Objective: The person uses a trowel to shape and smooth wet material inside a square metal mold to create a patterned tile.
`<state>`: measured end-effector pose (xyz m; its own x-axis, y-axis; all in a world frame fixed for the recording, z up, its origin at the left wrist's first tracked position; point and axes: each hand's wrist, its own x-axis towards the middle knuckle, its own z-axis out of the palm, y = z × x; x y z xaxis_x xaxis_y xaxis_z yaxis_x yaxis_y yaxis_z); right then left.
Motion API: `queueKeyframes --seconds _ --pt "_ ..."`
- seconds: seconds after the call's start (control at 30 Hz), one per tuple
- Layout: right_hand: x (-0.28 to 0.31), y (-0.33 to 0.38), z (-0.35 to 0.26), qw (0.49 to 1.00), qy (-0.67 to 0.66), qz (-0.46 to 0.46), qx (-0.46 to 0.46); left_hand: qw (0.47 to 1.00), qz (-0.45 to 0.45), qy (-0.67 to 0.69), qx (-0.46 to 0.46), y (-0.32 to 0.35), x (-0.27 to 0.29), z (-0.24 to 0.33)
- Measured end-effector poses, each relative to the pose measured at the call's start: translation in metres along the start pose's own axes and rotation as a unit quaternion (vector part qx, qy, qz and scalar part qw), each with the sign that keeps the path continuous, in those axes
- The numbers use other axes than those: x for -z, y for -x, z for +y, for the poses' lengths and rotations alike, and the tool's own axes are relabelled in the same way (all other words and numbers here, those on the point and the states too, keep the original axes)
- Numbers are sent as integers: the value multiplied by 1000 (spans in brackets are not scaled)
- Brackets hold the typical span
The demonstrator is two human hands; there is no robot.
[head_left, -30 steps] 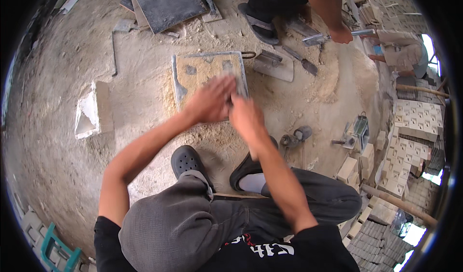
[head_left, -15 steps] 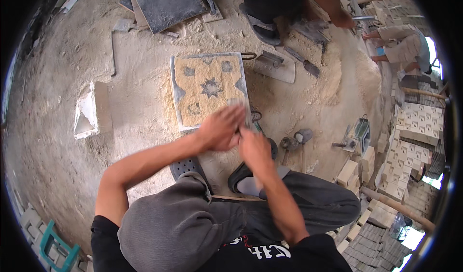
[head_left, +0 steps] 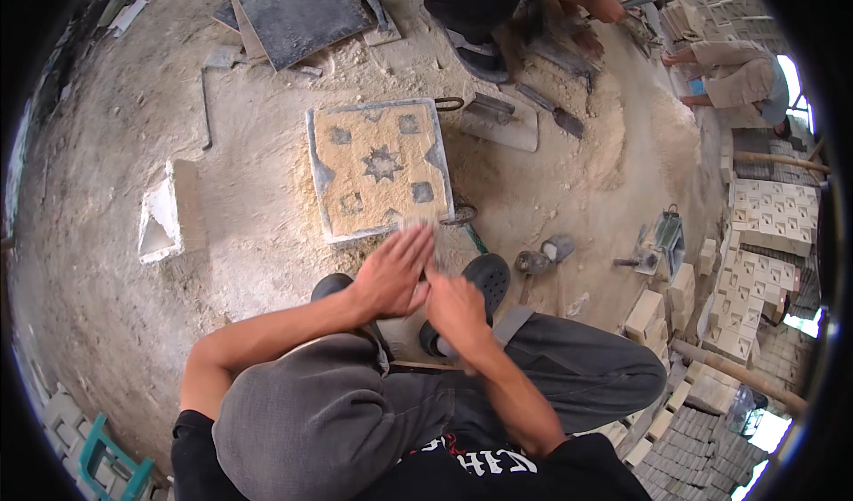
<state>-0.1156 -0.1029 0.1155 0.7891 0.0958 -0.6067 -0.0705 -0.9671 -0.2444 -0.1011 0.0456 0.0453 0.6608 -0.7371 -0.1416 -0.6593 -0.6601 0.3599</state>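
Note:
A square frame [head_left: 313,159] with metal loops on its right side lies on the ground before me. Pale yellow powder [head_left: 355,159] fills it, around a dark eight-pointed star [head_left: 381,164] and smaller dark shapes. Just beyond its near edge, my left hand [head_left: 391,274] is stretched flat, fingers together, against a slim, blurred pale thing [head_left: 416,224] whose kind I cannot make out. My right hand [head_left: 455,306] is closed in a fist right beside it, apparently gripping the same thing, which the hands mostly hide.
A flat metal float [head_left: 493,119] and a trowel [head_left: 564,121] lie right of the frame. Left stands a white triangular block [head_left: 167,212]; dark square plates [head_left: 302,17] lie beyond. Another person [head_left: 475,21] crouches at the far side. Pale blocks [head_left: 773,221] are stacked at right.
Both hands have moved back toward me, off the frame's near right corner. That corner's dark square now shows. The person opposite has shifted an arm.

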Motion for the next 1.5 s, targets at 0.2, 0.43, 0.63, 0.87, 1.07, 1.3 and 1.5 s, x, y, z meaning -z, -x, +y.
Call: queueKeyframes --seconds 0.2,0.43,0.63,0.87,1.07,1.3,1.5 --pt "54 -139 -28 983 3 151 105 986 130 -78 75 -94 46 -141" --pt "-23 -5 -13 998 36 -10 49 1000 8 26 -12 26 -4 -28" --pt "34 -42 -14 993 -7 110 40 991 128 44 -21 -34 42 -62" --pt "67 -148 14 995 46 77 45 999 39 -6 24 -124 29 -110" --pt "4 2 6 997 13 -31 -64 996 24 53 -60 -9 -11 -5" --pt "58 -109 -49 985 -49 138 93 991 123 -6 48 -51 56 -121" --pt "1 -122 -59 995 -8 47 92 995 58 18 85 -14 7 -125"
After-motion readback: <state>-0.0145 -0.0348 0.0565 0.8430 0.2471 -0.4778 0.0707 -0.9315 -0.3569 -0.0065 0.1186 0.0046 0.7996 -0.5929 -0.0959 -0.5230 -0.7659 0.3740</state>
